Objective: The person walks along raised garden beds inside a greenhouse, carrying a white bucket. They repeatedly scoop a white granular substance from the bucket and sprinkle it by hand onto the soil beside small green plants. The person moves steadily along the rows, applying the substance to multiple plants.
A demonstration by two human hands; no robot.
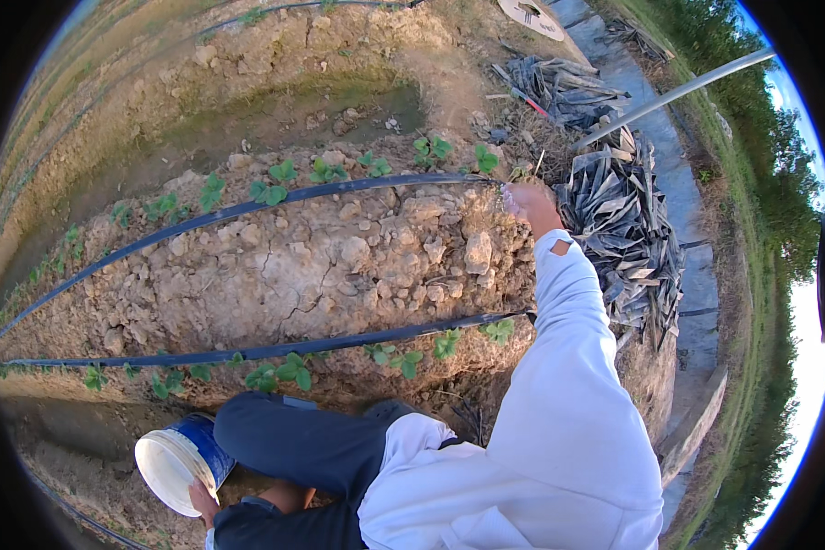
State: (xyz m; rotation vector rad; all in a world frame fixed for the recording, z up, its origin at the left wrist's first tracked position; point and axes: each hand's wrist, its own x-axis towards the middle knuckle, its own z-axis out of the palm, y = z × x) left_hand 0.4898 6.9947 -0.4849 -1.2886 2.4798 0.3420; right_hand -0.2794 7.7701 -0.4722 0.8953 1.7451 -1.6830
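Note:
My left hand (205, 500) grips the rim of a blue-and-white plastic bucket (203, 447), tilted with its pale mouth towards the lower left. What is inside it cannot be made out. My right hand (522, 201) reaches to the far edge of the raised soil bed, by the end of a black drip irrigation hose (385, 181). Small pale grains show at its blurred fingers, beside a young leafy plant (485, 159). A second black drip hose (378, 337) runs along the near edge, with more young plants (295, 371) beside it.
Crumpled dark plastic sheeting (615, 220) lies in heaps right of the bed, crossed by a metal pole (680, 96). A thin tool with a red part (531, 102) rests by the upper heap. Furrows (261, 130) flank the bed. A pale board (694, 426) is at the lower right.

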